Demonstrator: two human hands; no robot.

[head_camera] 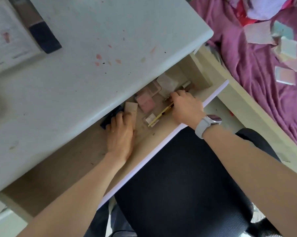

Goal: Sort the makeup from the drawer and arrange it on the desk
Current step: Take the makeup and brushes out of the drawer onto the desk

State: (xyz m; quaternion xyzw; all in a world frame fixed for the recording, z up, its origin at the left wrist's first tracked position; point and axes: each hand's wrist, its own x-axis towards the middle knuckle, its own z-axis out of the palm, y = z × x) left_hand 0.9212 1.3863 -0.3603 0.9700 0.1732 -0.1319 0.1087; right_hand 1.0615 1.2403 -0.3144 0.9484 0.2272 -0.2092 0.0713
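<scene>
I see both hands inside the open drawer (149, 134) under the white surface (93, 48). My left hand (121, 134) lies flat on the drawer floor, fingers straight, the tips touching a dark compact (110, 117) and a beige case (131, 106) that sit half under the surface edge. My right hand (185, 105), a grey watch (207, 124) at its wrist, is curled around a thin yellow pencil (159, 115) that slants across a small clear case (150, 118). A pink palette (145, 100) lies between the hands, and further back I make out a pale palette (166, 82) and a small tube (187, 85). The surface carries pink smears and a white box (9, 40) at its far left. A black chair seat (178, 185) sits below the drawer front.
</scene>
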